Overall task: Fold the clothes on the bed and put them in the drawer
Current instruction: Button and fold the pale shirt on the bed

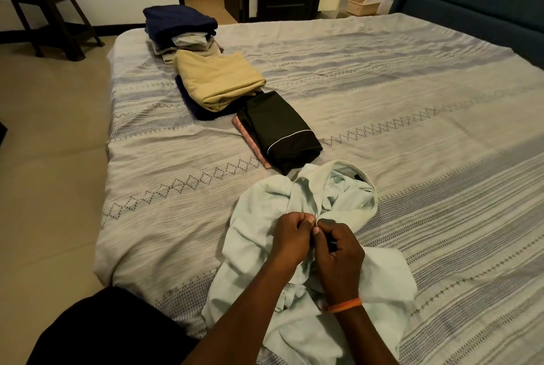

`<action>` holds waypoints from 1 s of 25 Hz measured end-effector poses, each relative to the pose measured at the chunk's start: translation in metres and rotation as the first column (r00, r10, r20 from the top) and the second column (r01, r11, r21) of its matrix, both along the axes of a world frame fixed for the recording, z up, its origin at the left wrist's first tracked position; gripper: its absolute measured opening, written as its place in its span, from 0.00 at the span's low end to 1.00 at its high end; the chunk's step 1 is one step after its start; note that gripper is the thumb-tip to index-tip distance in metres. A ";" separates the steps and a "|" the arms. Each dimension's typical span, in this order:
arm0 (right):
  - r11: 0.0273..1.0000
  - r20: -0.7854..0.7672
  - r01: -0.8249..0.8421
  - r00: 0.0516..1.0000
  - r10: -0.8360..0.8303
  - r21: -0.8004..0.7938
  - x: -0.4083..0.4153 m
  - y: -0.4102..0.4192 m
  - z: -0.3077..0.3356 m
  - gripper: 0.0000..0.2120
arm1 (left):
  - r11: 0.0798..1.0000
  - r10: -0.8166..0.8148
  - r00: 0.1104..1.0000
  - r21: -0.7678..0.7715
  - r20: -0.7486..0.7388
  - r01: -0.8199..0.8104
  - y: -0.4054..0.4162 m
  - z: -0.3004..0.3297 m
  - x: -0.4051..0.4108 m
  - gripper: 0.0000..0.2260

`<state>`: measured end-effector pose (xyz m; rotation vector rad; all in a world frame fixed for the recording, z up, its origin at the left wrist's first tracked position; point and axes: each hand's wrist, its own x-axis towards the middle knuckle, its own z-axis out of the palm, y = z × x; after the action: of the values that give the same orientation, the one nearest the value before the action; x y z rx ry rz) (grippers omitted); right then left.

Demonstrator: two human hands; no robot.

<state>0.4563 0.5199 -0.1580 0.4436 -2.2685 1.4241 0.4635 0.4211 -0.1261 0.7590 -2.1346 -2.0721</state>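
Left hand (pixel 290 236) and right hand (pixel 338 249) both pinching the placket of the pale collared shirt (pixel 297 247), crumpled at the near edge of the bed (pixel 412 117). Probably buttoning. Risk: misaligned edges, a skewed fold, fabric sliding off toward the floor.

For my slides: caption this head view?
Both hands pinch a crumpled pale shirt on the bed, beside folded piles.

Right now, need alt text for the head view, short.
Both hands, left hand and right hand, pinch the front of a crumpled pale shirt on a patterned bed. Beyond lie folded clothes: a black garment, a tan one and a stack.
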 end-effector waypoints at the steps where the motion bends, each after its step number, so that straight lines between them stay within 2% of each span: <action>1: 1.000 0.012 -0.027 1.000 0.027 -0.016 0.000 0.001 0.001 0.08 | 1.000 0.004 1.000 0.013 -0.002 -0.004 -0.001 -0.001 -0.001 0.14; 4: 0.984 0.138 -0.081 0.985 0.103 -0.158 -0.004 0.010 0.000 0.07 | 1.000 0.005 0.999 0.029 -0.033 -0.004 0.000 -0.002 0.001 0.12; 7: 0.959 0.253 -0.108 0.951 0.176 -0.262 -0.007 0.014 -0.002 0.07 | 0.996 0.080 0.995 0.036 -0.051 -0.078 0.002 -0.003 0.003 0.10; 10: 0.970 0.239 -0.116 0.957 0.167 -0.212 -0.005 0.011 -0.002 0.08 | 0.988 0.130 0.991 0.089 -0.027 -0.127 0.001 -0.006 0.003 0.08; 13: 0.985 0.227 -0.092 0.966 0.125 -0.148 -0.004 0.008 -0.006 0.07 | 0.969 0.121 0.992 0.213 0.034 -0.125 -0.004 -0.005 0.002 0.06; 15: 0.994 0.209 -0.055 0.975 0.074 -0.093 -0.003 0.006 -0.010 0.12 | 0.959 0.092 0.995 0.266 0.048 -0.102 -0.006 -0.003 0.003 0.07; 19: 0.999 0.155 -0.034 0.987 0.039 -0.031 0.000 0.003 -0.014 0.14 | 0.965 0.057 0.997 0.254 0.042 -0.066 -0.006 0.001 0.004 0.01; 22: 0.997 0.154 -0.020 0.988 0.031 -0.069 0.000 0.004 -0.013 0.13 | 0.971 0.063 0.996 0.229 0.061 -0.075 -0.005 -0.003 0.001 0.07; 25: 0.992 0.195 0.016 0.981 0.009 -0.126 -0.001 0.003 -0.008 0.07 | 0.984 0.020 0.998 0.175 0.065 -0.031 -0.005 -0.004 0.000 0.11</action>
<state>0.4552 0.5232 -0.1659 0.2694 -2.3079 1.6645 0.4634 0.4159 -0.1303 0.8767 -1.9785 -2.2755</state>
